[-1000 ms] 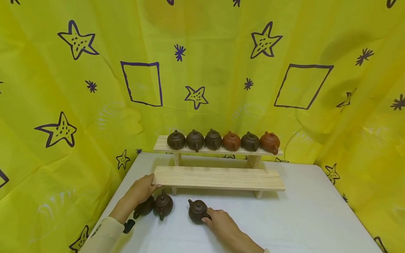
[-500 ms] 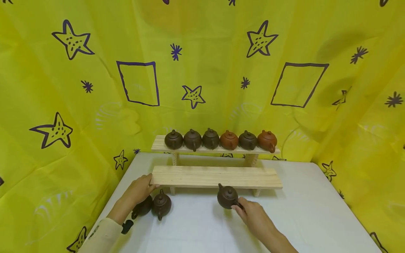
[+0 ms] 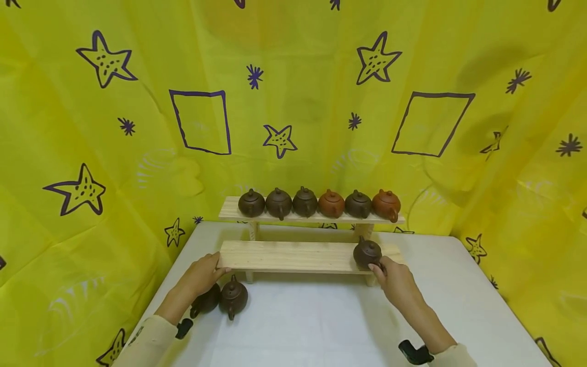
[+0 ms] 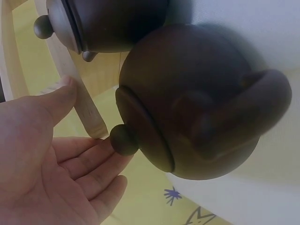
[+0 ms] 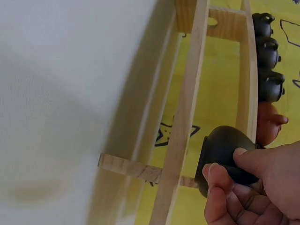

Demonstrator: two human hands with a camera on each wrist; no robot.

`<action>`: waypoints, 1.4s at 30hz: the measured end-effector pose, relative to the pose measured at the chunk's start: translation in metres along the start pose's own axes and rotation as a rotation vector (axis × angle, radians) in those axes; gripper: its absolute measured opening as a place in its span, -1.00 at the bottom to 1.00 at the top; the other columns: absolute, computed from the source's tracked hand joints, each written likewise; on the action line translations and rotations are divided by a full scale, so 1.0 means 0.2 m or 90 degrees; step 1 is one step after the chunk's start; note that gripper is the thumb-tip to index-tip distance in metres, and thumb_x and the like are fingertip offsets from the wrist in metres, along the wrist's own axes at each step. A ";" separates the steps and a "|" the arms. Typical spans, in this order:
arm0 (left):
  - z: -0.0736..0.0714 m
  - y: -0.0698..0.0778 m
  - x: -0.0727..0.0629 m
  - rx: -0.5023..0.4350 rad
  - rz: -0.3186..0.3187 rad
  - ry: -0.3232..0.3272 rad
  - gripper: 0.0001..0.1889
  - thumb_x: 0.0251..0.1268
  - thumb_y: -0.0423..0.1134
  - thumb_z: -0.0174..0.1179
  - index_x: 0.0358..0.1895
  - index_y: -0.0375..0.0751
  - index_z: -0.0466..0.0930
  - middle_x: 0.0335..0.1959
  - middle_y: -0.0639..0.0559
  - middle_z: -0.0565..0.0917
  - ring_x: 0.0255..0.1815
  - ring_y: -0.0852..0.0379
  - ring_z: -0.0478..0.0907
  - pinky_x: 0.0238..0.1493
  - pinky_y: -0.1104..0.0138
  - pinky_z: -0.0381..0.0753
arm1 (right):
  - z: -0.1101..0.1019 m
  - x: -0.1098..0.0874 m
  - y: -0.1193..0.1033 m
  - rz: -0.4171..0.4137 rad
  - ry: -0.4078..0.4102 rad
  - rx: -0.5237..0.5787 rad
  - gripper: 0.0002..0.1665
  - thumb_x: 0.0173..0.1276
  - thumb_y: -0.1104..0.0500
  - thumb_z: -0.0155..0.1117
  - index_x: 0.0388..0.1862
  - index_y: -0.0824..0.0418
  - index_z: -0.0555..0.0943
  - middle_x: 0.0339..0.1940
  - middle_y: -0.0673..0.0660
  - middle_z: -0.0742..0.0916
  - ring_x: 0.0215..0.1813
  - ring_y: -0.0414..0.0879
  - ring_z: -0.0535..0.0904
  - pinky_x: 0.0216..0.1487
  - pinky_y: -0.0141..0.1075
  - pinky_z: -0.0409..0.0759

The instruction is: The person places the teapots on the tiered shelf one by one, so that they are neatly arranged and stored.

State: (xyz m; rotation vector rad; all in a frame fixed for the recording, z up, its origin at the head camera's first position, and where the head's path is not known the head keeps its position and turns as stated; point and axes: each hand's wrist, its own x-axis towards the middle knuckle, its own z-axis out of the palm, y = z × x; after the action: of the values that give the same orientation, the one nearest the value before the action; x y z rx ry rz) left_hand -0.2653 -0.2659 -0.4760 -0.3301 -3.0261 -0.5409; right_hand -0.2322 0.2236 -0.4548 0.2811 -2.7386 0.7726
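Note:
By its handle, my right hand (image 3: pixel 400 280) grips a dark brown teapot (image 3: pixel 367 254) at the right part of the lower wooden shelf (image 3: pixel 293 256). The pot overlaps the board in the head view, its spout pointing back. In the right wrist view, thumb and fingers pinch the handle of this teapot (image 5: pixel 227 145) beside the board. My left hand (image 3: pixel 200 275) rests against the shelf's left end, thumb at the front edge and fingers fairly straight. Below that hand two more dark teapots stand on the table: a nearer one (image 4: pixel 187 103) and a neighbour (image 4: pixel 112 23).
Along the upper shelf (image 3: pixel 227 208) stands a row of several teapots, dark brown ones and two reddish ones, such as the red teapot (image 3: pixel 386 204). Both shelves stand on a white-covered table (image 3: pixel 293 326). A yellow patterned curtain (image 3: pixel 312 102) encloses the back and sides.
My right hand has lifted the teapot from the table and carried it right and back to the lower shelf's right part. My left hand has stayed at the shelf's left end.

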 end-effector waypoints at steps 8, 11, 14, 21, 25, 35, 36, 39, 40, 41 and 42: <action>0.00 0.00 0.00 -0.010 -0.003 -0.003 -0.59 0.53 -0.13 0.29 0.11 -0.45 0.50 -0.15 -0.32 0.68 -0.14 -0.19 0.67 -0.07 -0.08 0.63 | 0.03 0.05 0.06 0.016 0.009 -0.029 -0.65 0.56 0.22 0.31 -0.45 0.28 0.46 -0.66 0.05 0.49 -0.59 -0.07 0.39 -0.55 -0.23 0.35; 0.00 -0.01 0.01 -0.012 -0.003 -0.004 -0.61 0.52 -0.14 0.30 0.08 -0.43 0.50 -0.18 -0.29 0.67 -0.19 -0.15 0.65 -0.11 -0.06 0.62 | 0.03 0.06 0.07 0.020 0.009 -0.034 -0.64 0.55 0.22 0.32 -0.46 0.28 0.46 -0.66 0.06 0.48 -0.58 -0.05 0.40 -0.53 -0.19 0.35; 0.01 -0.01 0.01 -0.012 -0.004 -0.004 -0.61 0.52 -0.14 0.30 0.08 -0.44 0.50 -0.18 -0.29 0.67 -0.20 -0.15 0.65 -0.11 -0.06 0.62 | 0.04 0.07 0.08 0.014 0.009 -0.033 -0.63 0.54 0.23 0.33 -0.48 0.28 0.45 -0.66 0.06 0.47 -0.58 -0.04 0.39 -0.53 -0.19 0.34; 0.01 -0.01 0.00 -0.012 -0.010 -0.004 -0.59 0.52 -0.14 0.30 0.11 -0.45 0.50 -0.17 -0.30 0.68 -0.19 -0.16 0.65 -0.10 -0.06 0.62 | 0.04 0.09 0.08 0.026 -0.004 -0.031 -0.63 0.55 0.22 0.32 -0.47 0.29 0.45 -0.65 0.07 0.48 -0.56 -0.03 0.40 -0.52 -0.19 0.36; 0.00 -0.01 0.00 -0.012 -0.010 -0.005 -0.58 0.53 -0.13 0.29 0.12 -0.46 0.50 -0.17 -0.31 0.68 -0.17 -0.17 0.66 -0.09 -0.07 0.63 | 0.04 0.10 0.07 0.044 -0.014 -0.032 -0.62 0.54 0.19 0.33 -0.47 0.28 0.46 -0.64 0.06 0.47 -0.55 -0.03 0.40 -0.50 -0.19 0.35; 0.01 -0.01 0.01 -0.019 -0.011 -0.007 -0.55 0.53 -0.14 0.29 0.18 -0.48 0.50 -0.11 -0.34 0.69 -0.10 -0.20 0.68 -0.03 -0.09 0.64 | -0.04 0.09 0.07 0.101 -0.092 -0.042 -0.49 0.53 -0.07 0.35 -0.52 0.22 0.48 -0.59 0.06 0.56 -0.48 -0.02 0.48 -0.45 -0.18 0.39; 0.01 -0.01 0.01 -0.018 -0.010 -0.007 -0.55 0.53 -0.14 0.29 0.18 -0.48 0.50 -0.10 -0.34 0.69 -0.09 -0.21 0.68 -0.02 -0.09 0.63 | -0.05 0.08 0.07 0.105 -0.101 -0.042 -0.48 0.52 -0.07 0.35 -0.53 0.22 0.48 -0.59 0.07 0.56 -0.49 -0.02 0.48 -0.46 -0.18 0.39; 0.02 -0.02 0.01 -0.015 -0.010 -0.006 -0.55 0.52 -0.14 0.30 0.18 -0.48 0.50 -0.08 -0.35 0.69 -0.08 -0.22 0.68 -0.01 -0.10 0.64 | -0.07 0.06 0.04 0.122 -0.139 -0.041 -0.49 0.51 -0.04 0.36 -0.57 0.21 0.49 -0.63 0.06 0.56 -0.53 -0.04 0.48 -0.47 -0.18 0.41; 0.02 -0.02 0.01 -0.016 -0.011 -0.006 -0.55 0.52 -0.14 0.30 0.19 -0.48 0.50 -0.08 -0.35 0.69 -0.07 -0.23 0.68 -0.01 -0.10 0.64 | -0.07 0.05 0.03 0.130 -0.157 -0.038 -0.51 0.50 -0.02 0.36 -0.57 0.22 0.52 -0.65 0.06 0.57 -0.55 -0.05 0.49 -0.47 -0.19 0.41; 0.02 -0.02 0.01 -0.018 -0.012 -0.006 -0.55 0.52 -0.14 0.30 0.19 -0.48 0.50 -0.07 -0.36 0.69 -0.07 -0.23 0.68 0.00 -0.10 0.64 | -0.07 0.04 0.02 0.139 -0.177 -0.038 -0.52 0.49 0.00 0.37 -0.58 0.23 0.53 -0.67 0.06 0.58 -0.57 -0.07 0.51 -0.47 -0.19 0.43; 0.02 -0.02 0.01 -0.018 -0.013 -0.007 -0.55 0.52 -0.14 0.30 0.19 -0.48 0.50 -0.07 -0.36 0.69 -0.06 -0.22 0.68 0.00 -0.10 0.64 | -0.06 0.02 0.01 0.145 -0.195 -0.037 -0.53 0.48 0.01 0.39 -0.58 0.23 0.55 -0.68 0.06 0.60 -0.58 -0.08 0.53 -0.48 -0.19 0.45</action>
State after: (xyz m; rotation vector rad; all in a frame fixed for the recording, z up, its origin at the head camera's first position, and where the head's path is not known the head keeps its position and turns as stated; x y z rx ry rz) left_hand -0.2672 -0.2682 -0.4805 -0.3056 -3.0379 -0.5864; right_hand -0.2342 0.2314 -0.4440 0.0800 -3.1166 0.7582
